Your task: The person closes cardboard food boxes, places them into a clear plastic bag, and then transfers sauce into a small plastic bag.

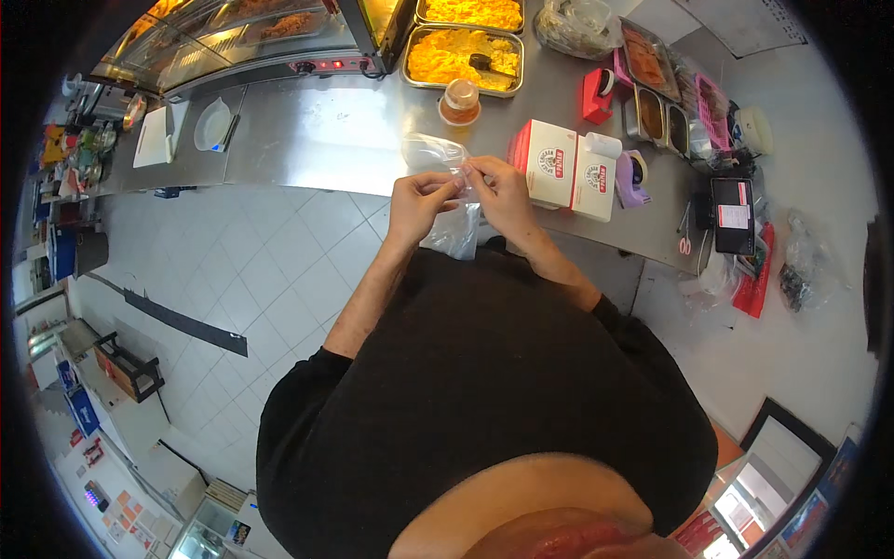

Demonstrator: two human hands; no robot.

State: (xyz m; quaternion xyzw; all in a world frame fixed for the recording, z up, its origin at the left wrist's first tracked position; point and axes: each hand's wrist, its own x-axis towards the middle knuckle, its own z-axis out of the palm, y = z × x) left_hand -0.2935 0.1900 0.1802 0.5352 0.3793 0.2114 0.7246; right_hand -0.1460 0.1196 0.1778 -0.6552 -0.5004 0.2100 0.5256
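A transparent plastic bag (454,232) is pinched between the fingertips of my left hand (421,202) and my right hand (500,187), just in front of my body at the counter's edge. Its upper part spreads over the steel counter (307,133); the lower part hangs below my fingers. Beyond the bag stands a lidded plastic cup (461,101) holding something orange-brown. To the right of my right hand sit white-and-red printed cardboard boxes (552,164), side by side, with a small white roll (603,145) on top.
Metal trays of yellow food (447,56), one with a black-handled utensil, stand at the back. A heated display cabinet (244,42) is at upper left. A red tape dispenser (597,94), a purple dispenser (632,183), pink scissors (685,241) and a tablet (733,215) lie rightward.
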